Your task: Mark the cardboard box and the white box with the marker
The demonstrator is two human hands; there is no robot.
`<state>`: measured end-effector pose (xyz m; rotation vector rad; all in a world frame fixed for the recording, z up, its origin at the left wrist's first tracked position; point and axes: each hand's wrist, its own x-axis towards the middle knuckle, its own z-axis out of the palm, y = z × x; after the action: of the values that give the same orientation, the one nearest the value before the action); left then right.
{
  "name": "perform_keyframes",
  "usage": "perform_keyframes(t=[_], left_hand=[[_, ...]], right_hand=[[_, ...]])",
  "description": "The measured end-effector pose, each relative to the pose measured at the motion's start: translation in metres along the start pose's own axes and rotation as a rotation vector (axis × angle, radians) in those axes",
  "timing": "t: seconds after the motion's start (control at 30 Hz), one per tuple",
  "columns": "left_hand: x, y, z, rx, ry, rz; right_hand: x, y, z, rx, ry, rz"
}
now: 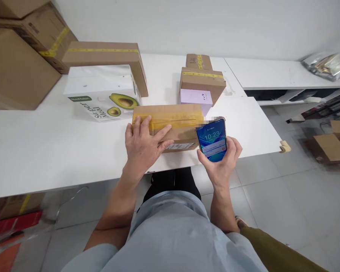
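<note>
A brown cardboard box point(184, 133) sealed with yellow tape sits near the table's front edge, with a white label on its near side. Across its top and near edge lies my left hand point(143, 143), fingers spread and touching the tape. My right hand point(222, 160) grips a smartphone point(212, 141) by its lower sides, just right of the box. The phone's lit screen faces me and reads 10:23. Behind the box stand a white carton with avocado pictures point(102, 94) and a small lilac box point(196, 97).
More taped cardboard boxes point(202, 77) stand at the back of the white table point(59, 151). Large cartons point(17, 71) fill the far left. A plastic-wrapped item point(327, 66) rests on the right-hand shelf. An open carton point(333, 145) is on the floor; another person's leg point(272, 245) shows at lower right.
</note>
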<state>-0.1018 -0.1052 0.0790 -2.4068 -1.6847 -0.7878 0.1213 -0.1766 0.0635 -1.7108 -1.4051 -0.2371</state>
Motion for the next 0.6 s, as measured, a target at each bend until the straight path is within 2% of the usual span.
perform_keyframes(t=[0.3,0.6], left_hand=[[0.0,-0.001,0.0,-0.002,-0.002,-0.001],[0.0,0.0,0.0,-0.004,-0.003,0.002]], right_hand=[[0.001,0.002,0.0,0.02,0.033,-0.028],[0.002,0.01,0.003,-0.01,0.01,0.032]])
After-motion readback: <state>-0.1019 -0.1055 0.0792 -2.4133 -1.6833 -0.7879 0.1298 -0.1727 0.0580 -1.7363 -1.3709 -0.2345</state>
